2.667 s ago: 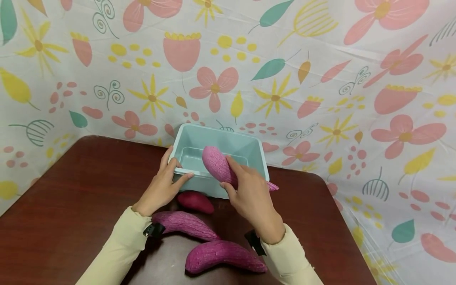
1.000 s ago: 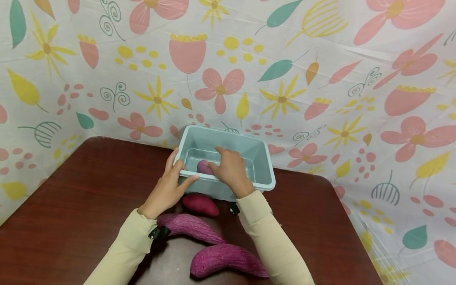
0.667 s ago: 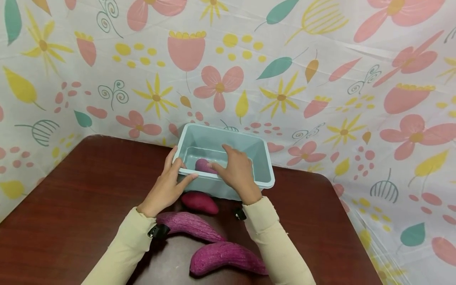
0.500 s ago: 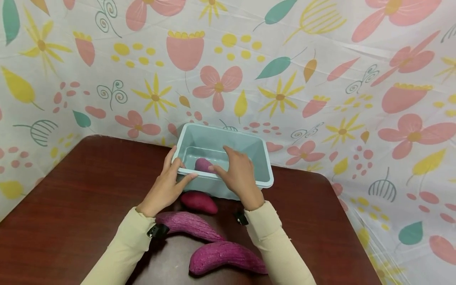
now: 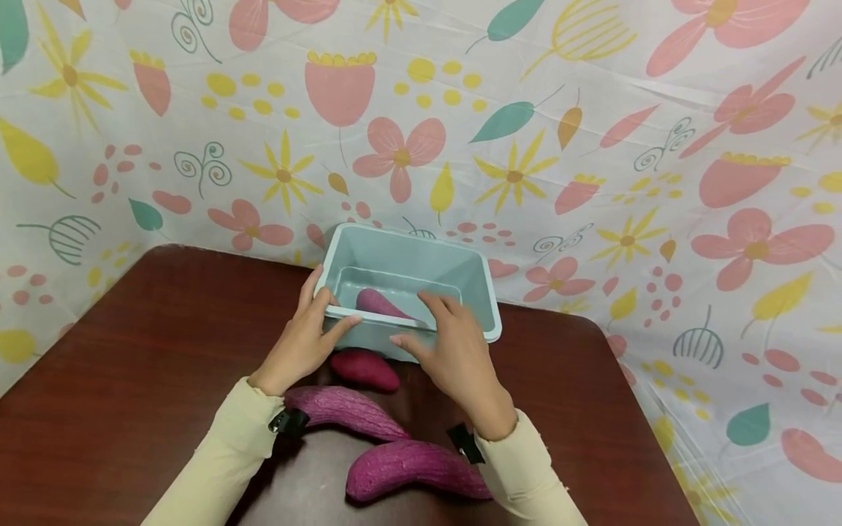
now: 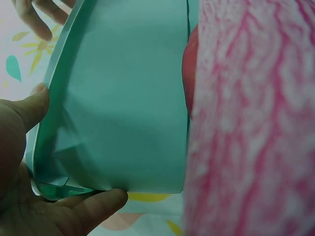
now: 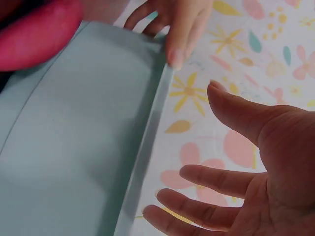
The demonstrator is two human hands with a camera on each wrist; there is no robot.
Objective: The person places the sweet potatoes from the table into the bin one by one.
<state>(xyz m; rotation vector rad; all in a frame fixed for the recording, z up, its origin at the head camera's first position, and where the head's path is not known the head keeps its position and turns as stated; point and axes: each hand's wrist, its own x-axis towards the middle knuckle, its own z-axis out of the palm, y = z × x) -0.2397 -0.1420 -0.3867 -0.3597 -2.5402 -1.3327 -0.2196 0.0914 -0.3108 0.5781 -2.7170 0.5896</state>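
Observation:
My left hand point(image 5: 296, 351) holds the near left corner of a light blue plastic bin point(image 5: 421, 252), thumb over the front rim and fingers round the left side. Inside the bin a tapering pink-purple vegetable point(image 5: 381, 301), like a long sweet potato or eggplant, lies against the front wall. Over the front rim hovers my right hand point(image 5: 463, 358), thumb and fingers spread apart; in the right wrist view nothing lies between its fingers point(image 7: 216, 181). A smooth dark red vegetable point(image 5: 365, 368) and two long ridged purple ones point(image 5: 345, 410) point(image 5: 414, 467) lie before the bin.
The brown wooden table point(image 5: 559, 409) ends at the back against a white flowered cloth point(image 5: 566, 95). The bin stands near that back edge. Black cameras point(image 5: 288, 421) sit on both wrists, the left one close over a ridged vegetable.
My right hand lowered the pink-purple vegetable into the bin, let go, and has drawn back towards me, over the front rim. My left hand has kept its hold on the bin.

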